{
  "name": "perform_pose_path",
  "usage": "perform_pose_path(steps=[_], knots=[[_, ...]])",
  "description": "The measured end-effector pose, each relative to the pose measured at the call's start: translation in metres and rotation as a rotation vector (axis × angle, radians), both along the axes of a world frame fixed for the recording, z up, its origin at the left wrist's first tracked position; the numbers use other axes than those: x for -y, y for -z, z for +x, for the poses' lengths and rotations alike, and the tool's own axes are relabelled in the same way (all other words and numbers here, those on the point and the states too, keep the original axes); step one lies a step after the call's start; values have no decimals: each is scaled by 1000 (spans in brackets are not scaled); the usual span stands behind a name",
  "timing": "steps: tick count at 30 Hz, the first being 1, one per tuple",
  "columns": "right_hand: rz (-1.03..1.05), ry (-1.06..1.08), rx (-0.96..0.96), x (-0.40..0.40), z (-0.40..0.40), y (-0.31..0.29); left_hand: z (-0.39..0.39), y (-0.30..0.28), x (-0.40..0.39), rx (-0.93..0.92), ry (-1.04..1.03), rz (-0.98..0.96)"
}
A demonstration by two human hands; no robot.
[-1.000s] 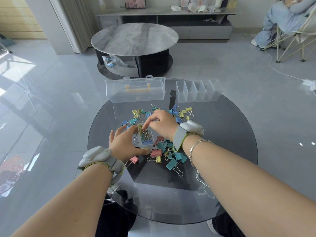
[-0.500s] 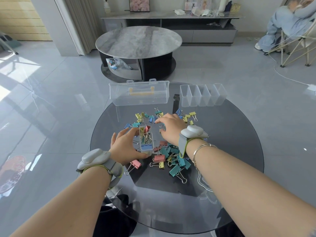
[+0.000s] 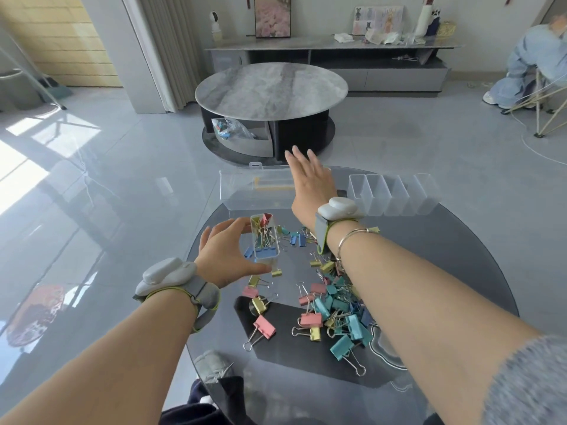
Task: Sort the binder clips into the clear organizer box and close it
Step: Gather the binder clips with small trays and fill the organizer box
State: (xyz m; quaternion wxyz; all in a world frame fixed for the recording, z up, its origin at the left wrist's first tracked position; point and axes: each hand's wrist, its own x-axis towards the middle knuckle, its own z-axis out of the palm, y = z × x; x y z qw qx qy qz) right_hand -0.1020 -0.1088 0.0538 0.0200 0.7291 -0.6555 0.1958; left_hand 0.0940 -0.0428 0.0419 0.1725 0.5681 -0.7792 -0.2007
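Observation:
My left hand (image 3: 225, 253) grips a small clear compartment bin (image 3: 264, 237) stuffed with binder clips, held just above the dark glass table (image 3: 454, 259). My right hand (image 3: 310, 182) is stretched out flat with straight fingers over the clear organizer box (image 3: 254, 190) at the table's far edge, holding nothing. Several loose pastel binder clips (image 3: 331, 305) in pink, yellow, teal and blue lie scattered under and beside my right forearm.
A row of empty clear compartment bins (image 3: 395, 194) stands at the far right of the table. Beyond it are a round marble coffee table (image 3: 271, 87), a low media console (image 3: 337, 61) and a person in a chair (image 3: 530, 65) at the far right.
My right hand left the clip pile near the bin and reached forward over the organizer box, fingers straightened. My left hand kept hold of the filled bin. The camera tilted up.

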Motion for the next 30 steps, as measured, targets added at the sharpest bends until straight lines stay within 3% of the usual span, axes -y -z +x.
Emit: perform_pose_path(steps=[4, 8, 19, 30], knots=[[119, 18, -49, 18, -6, 6, 2, 2, 10, 16, -4, -16], [31, -17, -97, 13, -18, 13, -2, 3, 10, 24, 4, -24], [143, -109, -47, 15, -31, 5, -13, -20, 36, -18, -32, -116], [289, -96, -169, 38, -36, 17, -18, 2, 63, -10, -61, -115]])
